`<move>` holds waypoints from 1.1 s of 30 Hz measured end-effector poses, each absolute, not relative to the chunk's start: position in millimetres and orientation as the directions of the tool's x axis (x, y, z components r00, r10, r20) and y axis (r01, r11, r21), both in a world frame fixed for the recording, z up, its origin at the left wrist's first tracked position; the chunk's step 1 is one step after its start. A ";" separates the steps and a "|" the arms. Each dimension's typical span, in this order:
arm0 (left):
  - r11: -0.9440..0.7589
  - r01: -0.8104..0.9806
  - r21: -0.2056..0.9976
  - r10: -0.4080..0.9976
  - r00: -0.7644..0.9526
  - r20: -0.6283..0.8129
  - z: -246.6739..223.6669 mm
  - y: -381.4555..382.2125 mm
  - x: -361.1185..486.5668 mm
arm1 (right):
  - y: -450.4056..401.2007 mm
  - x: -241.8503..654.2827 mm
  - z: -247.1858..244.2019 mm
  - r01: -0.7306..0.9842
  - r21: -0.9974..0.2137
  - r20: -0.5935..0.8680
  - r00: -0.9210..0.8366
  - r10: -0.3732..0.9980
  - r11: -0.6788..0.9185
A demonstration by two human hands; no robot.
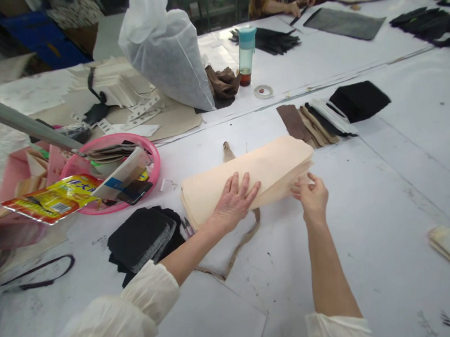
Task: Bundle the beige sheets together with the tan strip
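Observation:
A thick stack of pale peach sheets [263,165] lies on the white table [387,197]. My left hand [237,198] rests on top of it, palm down with fingers spread. At the stack's right end, my right hand [310,193] has its fingers bent together on the lower sheets' edge. A brown strap [237,250] passes beneath the stack and trails out toward me. Black pieces [142,237] are piled to the left, close to two small pen-like items. Past the stack's right end sit brown, tan, white and black pieces [320,122].
A pink basket [157,166] full of odds and ends stands at left, under a slanted metal pole [18,120]. Behind are a white bag [170,64], a teal-lidded bottle [246,58] and a tape roll [263,92]. Another person's hands [300,4] work at the far table.

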State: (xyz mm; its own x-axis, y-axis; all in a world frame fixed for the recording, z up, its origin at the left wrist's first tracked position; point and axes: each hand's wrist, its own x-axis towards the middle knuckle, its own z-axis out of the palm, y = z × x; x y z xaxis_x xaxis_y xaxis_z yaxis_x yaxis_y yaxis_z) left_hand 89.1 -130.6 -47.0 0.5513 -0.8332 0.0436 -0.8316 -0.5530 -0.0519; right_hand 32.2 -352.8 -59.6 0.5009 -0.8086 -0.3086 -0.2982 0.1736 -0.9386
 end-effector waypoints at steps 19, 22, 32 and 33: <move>-0.509 -0.858 -0.062 -0.845 0.485 0.224 -50.8 -117.0 83.8 | -360.1 75.8 -38.3 0.080 -0.863 -0.409 0.468 -0.783 0.499; -0.468 -0.876 -0.117 -0.859 0.420 0.292 -58.6 -108.7 77.6 | -354.6 46.6 -49.8 0.163 -0.903 -0.263 0.523 -0.811 0.398; -0.420 -0.851 -0.314 -0.887 0.313 0.340 -67.5 -110.9 67.4 | -358.9 15.5 -72.5 -0.331 -0.879 -0.463 0.423 -0.779 0.343; -0.415 -0.850 -0.326 -0.890 0.305 0.338 -68.5 -111.0 66.1 | -355.1 14.7 -71.2 -0.340 -0.873 -0.474 0.429 -0.769 0.349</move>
